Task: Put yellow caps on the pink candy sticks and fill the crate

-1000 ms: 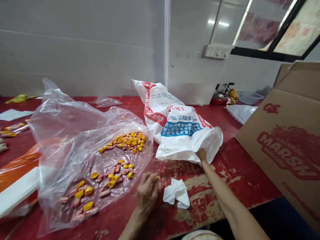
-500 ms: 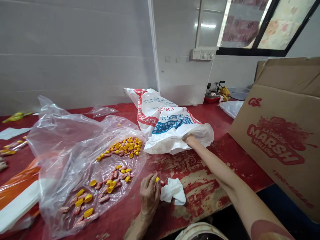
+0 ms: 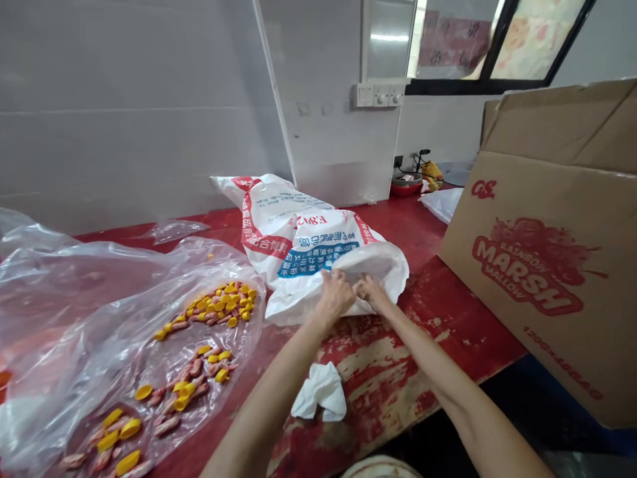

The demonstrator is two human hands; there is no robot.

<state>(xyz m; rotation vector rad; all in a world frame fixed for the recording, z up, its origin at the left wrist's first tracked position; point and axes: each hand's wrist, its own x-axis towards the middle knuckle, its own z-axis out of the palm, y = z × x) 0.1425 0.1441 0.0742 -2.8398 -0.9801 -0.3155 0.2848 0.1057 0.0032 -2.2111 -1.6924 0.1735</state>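
A white woven sack (image 3: 298,226) with red and blue print lies on the red table, its mouth facing me. My left hand (image 3: 337,292) is closed on the upper edge of the sack's mouth. Beside it, my right hand (image 3: 372,292) is at the opening with its fingers curled; what they hold is too small to tell. To the left, yellow caps (image 3: 229,302) and small pinkish pieces lie on a clear plastic sheet (image 3: 114,318). A crumpled white tissue (image 3: 321,392) rests below my hands.
A large cardboard box (image 3: 537,265) stands at the right. Part of a round pale container (image 3: 381,468) shows at the bottom edge. At the back right are a red bowl (image 3: 405,188) and a yellow packet (image 3: 432,174).
My left hand has moved up from beside the tissue to the sack's edge. My right hand has come out of the sack's mouth. The view has shifted to the right.
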